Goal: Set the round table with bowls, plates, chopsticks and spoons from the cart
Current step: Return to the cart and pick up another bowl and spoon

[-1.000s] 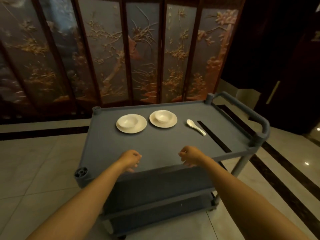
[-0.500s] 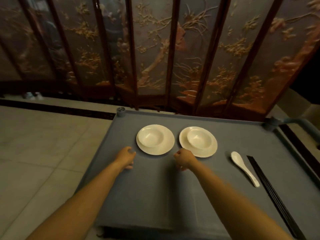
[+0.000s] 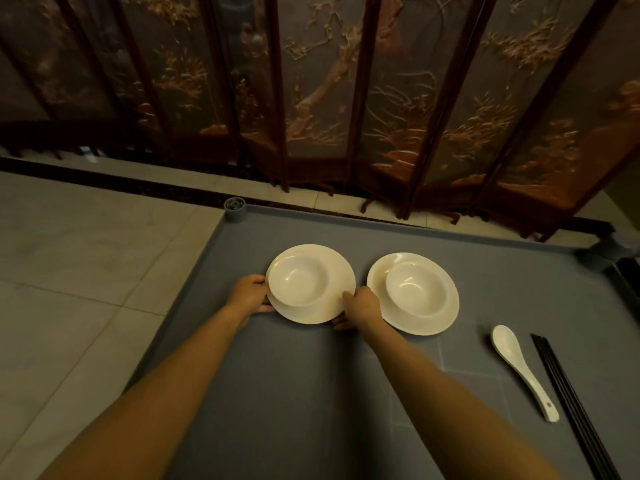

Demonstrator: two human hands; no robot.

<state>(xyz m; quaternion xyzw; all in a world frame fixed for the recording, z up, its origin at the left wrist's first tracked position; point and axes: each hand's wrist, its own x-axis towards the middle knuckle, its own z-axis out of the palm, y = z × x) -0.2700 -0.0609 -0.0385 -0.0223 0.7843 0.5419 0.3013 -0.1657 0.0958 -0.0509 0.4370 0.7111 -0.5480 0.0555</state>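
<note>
On the grey cart top (image 3: 294,393) stand two white plates, each with a white bowl on it. My left hand (image 3: 249,294) grips the left rim of the left plate (image 3: 330,303), and my right hand (image 3: 360,308) grips its right rim. The left bowl (image 3: 298,280) sits on that plate. The right plate (image 3: 443,315) with its bowl (image 3: 415,289) stands just beside my right hand. A white spoon (image 3: 519,367) and black chopsticks (image 3: 568,400) lie at the right.
A carved folding screen (image 3: 346,98) stands close behind the cart. Tiled floor (image 3: 69,271) lies to the left. The cart has a raised rim with a corner post (image 3: 234,209) at the back left and a handle post (image 3: 602,254) at the back right.
Both hands have reached forward from the near part of the cart top to the left plate and taken hold of its two sides. The view has come closer to the cart.
</note>
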